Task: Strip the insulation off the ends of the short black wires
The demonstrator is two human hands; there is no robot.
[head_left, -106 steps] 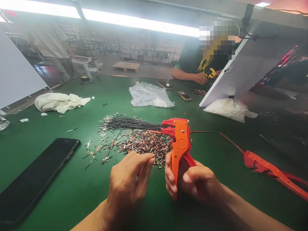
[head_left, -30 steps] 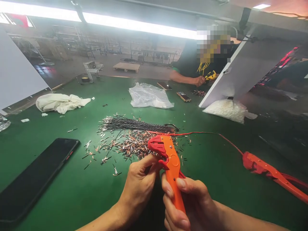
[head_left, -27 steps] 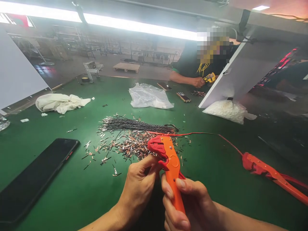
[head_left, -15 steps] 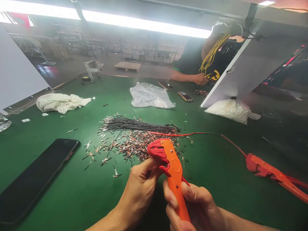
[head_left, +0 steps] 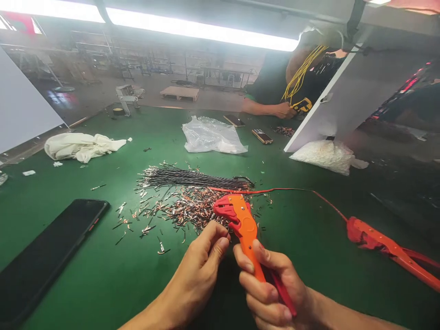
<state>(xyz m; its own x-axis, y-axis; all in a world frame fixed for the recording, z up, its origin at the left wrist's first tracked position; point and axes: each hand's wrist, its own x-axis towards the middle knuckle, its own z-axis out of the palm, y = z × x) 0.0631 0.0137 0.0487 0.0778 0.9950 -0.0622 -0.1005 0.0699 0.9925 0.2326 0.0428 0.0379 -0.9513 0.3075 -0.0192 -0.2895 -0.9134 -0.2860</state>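
My right hand (head_left: 275,284) is wrapped around the handles of an orange and red wire stripper (head_left: 245,224), whose red jaws point up and left. Just below those jaws, my left hand (head_left: 202,266) is closed, thumb and forefinger pinched together; whatever lies between the fingertips is too small or hidden to make out. Behind the tool is a heap of cut wire ends (head_left: 192,208), black with bits of bare copper. A bundle of black wires (head_left: 195,178) lies along the heap's far side, its stripped ends to the left.
A second wire stripper (head_left: 381,243) lies at the right, a red strand (head_left: 292,189) running from it to the bundle. A black phone (head_left: 51,256) rests at the left. Farther back are a white cloth (head_left: 82,145), a plastic bag (head_left: 213,135) and a filled bag (head_left: 323,156). Across the table a co-worker's hand (head_left: 284,110) holds a yellow tool.
My left hand has drawn slightly down from the stripper's jaws. The stripper's red handle has swung away from the orange one as my right hand's grip loosened.
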